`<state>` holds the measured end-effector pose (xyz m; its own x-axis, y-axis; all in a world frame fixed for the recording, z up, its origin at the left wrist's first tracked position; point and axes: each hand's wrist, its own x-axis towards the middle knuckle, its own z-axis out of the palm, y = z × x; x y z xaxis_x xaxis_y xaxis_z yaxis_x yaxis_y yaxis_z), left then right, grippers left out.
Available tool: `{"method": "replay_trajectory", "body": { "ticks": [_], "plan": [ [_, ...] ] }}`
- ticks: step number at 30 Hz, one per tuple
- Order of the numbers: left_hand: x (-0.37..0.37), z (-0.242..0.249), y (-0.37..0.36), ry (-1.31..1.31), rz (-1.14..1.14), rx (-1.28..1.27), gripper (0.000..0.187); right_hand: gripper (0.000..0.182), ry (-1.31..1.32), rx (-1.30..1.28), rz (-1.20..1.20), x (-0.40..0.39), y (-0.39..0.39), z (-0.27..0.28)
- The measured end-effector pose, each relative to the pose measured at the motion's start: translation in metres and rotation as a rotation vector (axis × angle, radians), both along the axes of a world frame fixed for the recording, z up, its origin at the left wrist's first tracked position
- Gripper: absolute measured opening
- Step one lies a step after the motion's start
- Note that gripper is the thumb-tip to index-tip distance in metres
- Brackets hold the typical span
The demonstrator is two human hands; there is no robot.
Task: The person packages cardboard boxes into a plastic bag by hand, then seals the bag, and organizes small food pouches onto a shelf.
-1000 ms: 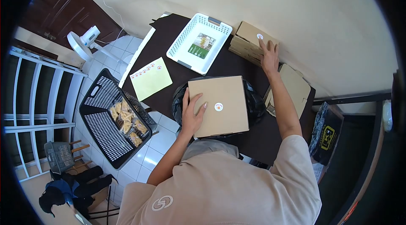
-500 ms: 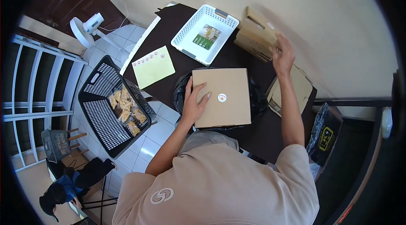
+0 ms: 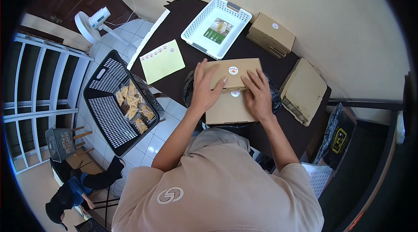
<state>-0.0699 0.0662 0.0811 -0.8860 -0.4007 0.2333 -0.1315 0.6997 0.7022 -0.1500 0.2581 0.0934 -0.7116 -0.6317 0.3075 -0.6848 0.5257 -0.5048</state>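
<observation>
A small brown cardboard box [image 3: 223,65] with a round sticker lies on top of a larger flat cardboard box [image 3: 228,109], covering its far part. My left hand [image 3: 204,90] holds the small box at its left side, fingers over the top. Against its right front edge, my right hand [image 3: 260,99] grips the same box, fingertips on the lid and thumb at the near side. The larger box has its own sticker, partly hidden. Black plastic [image 3: 275,94] shows around and beneath the boxes.
Behind stands a white basket [image 3: 188,36] with a printed card inside. A sticker sheet [image 3: 163,66] lies left, stacked small boxes [image 3: 274,33] and flattened cardboard [image 3: 305,90] right. A black crate [image 3: 106,121] holds bagged snacks. Another person [image 3: 72,193] bends at lower left.
My right hand has come from the stack at the back right to the middle. A small box now lies on the larger one, and my left hand has moved onto it.
</observation>
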Motion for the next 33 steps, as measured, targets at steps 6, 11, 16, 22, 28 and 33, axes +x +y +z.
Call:
{"method": "replay_trajectory", "body": {
  "ticks": [6, 11, 16, 22, 28, 33],
  "plan": [
    [0.000, -0.003, 0.003, -0.096, -0.062, 0.024, 0.047, 0.050, -0.115, 0.111, -0.008, -0.002, -0.001, 0.008],
    [0.002, -0.002, 0.003, -0.119, -0.066, 0.000, 0.048, 0.058, -0.097, 0.156, -0.124, -0.007, -0.033, 0.011],
    [0.000, -0.003, 0.004, -0.093, -0.079, -0.012, 0.048, 0.057, -0.117, 0.202, -0.117, -0.018, -0.038, 0.018],
    [0.002, 0.001, 0.003, -0.173, -0.078, -0.004, 0.048, 0.043, -0.152, 0.147, -0.199, -0.038, -0.060, 0.018],
    [-0.001, 0.005, 0.005, -0.217, -0.063, -0.033, 0.047, 0.036, -0.104, 0.148, -0.251, -0.039, -0.064, 0.008],
    [-0.001, 0.005, 0.006, -0.213, -0.053, -0.039, 0.047, 0.027, -0.116, 0.091, -0.269, -0.041, -0.064, 0.006]
  ]
}}
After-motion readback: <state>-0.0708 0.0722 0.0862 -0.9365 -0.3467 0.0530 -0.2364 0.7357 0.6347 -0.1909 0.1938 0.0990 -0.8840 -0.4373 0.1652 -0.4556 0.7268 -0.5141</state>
